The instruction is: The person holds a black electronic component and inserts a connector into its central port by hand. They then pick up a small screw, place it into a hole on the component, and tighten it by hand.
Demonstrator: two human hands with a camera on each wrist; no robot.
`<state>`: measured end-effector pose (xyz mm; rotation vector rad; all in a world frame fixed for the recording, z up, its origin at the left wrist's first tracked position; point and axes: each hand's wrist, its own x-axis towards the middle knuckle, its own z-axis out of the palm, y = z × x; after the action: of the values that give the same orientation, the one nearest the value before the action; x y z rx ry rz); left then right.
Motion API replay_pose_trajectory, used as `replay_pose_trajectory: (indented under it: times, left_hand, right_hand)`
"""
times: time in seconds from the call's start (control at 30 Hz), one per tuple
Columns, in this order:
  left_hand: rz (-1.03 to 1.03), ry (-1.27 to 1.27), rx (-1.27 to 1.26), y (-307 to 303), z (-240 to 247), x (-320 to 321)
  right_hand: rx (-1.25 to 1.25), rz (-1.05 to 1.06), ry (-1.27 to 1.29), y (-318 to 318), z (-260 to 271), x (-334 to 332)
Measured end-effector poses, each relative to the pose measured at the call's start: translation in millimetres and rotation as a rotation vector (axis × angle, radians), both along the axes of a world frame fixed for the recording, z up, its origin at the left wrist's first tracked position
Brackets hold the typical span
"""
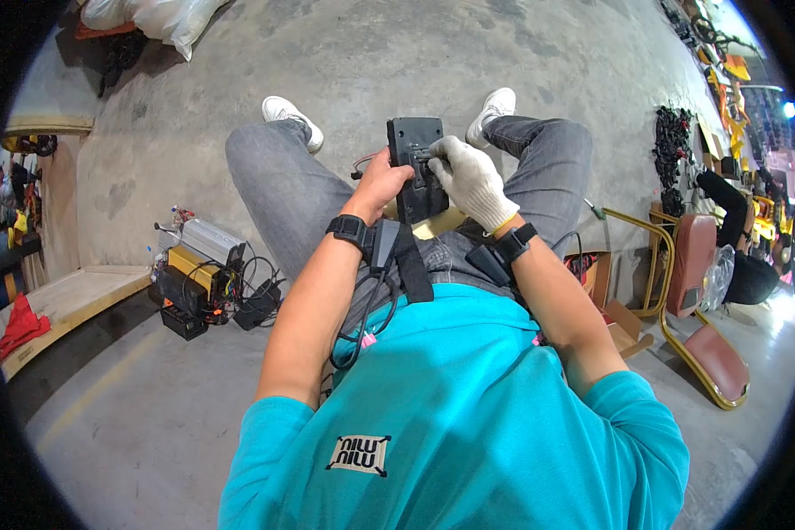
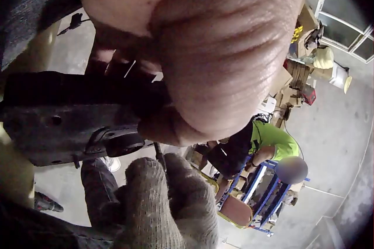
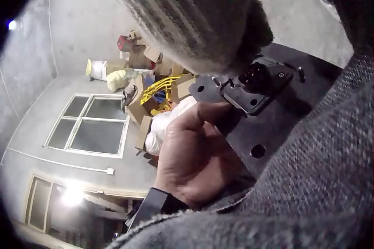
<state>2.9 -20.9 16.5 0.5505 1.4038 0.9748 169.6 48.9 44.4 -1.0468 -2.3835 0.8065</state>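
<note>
Between the person's knees, a black rectangular case is held up, with two corner holes and a raised fitting on its face. The bare left hand grips its side, thumb lying over the face. A white knit glove covers the right hand, whose fingers are bent at the fitting. In the left wrist view, a thin metal shaft stands between the gloved fingertips and the case; its kind is hidden. The right wrist view shows a round multi-hole connector on a small plate beside the glove.
A metal box and a gold box with loose wires lie on the floor at left, beside a wooden ledge. A red-cushioned chair is at right near an opened carton. Another person is in the background.
</note>
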Motion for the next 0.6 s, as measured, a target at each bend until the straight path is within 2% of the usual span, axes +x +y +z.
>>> replay_pose_trajectory:
  times: [0.23, 0.4, 0.6]
  left_hand:
    - [-0.008, 0.004, 0.003, 0.0, -3.6, 0.1]
    - [-0.014, -0.012, 0.008, -0.1, -2.7, -1.1]
    - [-0.007, -0.002, 0.007, -0.3, -2.6, -0.5]
  right_hand:
    - [-0.076, -0.006, -0.126, -0.9, 5.9, 0.5]
    - [-0.03, -0.029, 0.015, -3.1, 3.8, -1.0]
    - [-0.006, -0.006, 0.001, -0.4, -0.8, -0.2]
